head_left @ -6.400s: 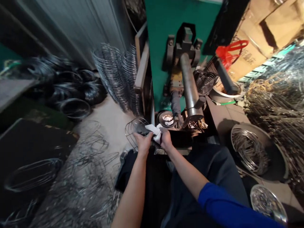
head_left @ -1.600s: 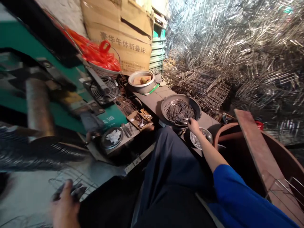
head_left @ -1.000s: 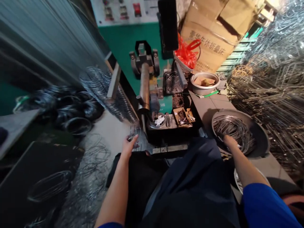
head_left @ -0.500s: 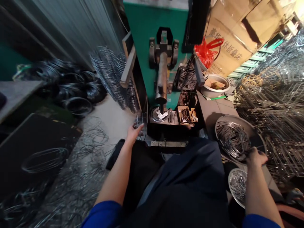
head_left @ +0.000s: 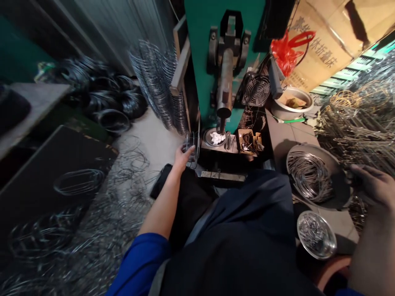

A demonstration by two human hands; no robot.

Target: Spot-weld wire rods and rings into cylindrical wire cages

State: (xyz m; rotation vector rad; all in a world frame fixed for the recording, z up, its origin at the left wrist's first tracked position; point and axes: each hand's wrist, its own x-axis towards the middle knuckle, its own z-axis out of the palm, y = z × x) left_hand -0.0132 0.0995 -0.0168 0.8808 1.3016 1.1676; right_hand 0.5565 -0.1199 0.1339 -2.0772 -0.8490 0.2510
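Note:
My left hand (head_left: pixel 184 158) is closed around a bent wire frame (head_left: pixel 196 150), just left of the green machine's work table. Part of the frame is hidden behind my fingers. My right hand (head_left: pixel 375 181) is at the far right, beyond the rim of a wide round pan (head_left: pixel 341 191), with its fingers stretched out and partly in shadow. I see nothing held in it. Inside the pan lies a heap of bent wire pieces (head_left: pixel 308 174). Below that, a metal bowl (head_left: pixel 316 235) contains small shiny metal pieces.
Ahead stands a green machine (head_left: pixel 200 61) with a thick metal arm (head_left: pixel 226 82) above a small round plate (head_left: pixel 207 142). Stacked wire frames (head_left: pixel 154 82) lean at its left. Loose wire litters the floor (head_left: pixel 157 135). Piled wire racks (head_left: pixel 364 123) and a cardboard box (head_left: pixel 327 33) are at the right.
My right hand has moved from the pan's edge out to the right. My left hand still holds the wire frame beside the machine. The view has shifted, too.

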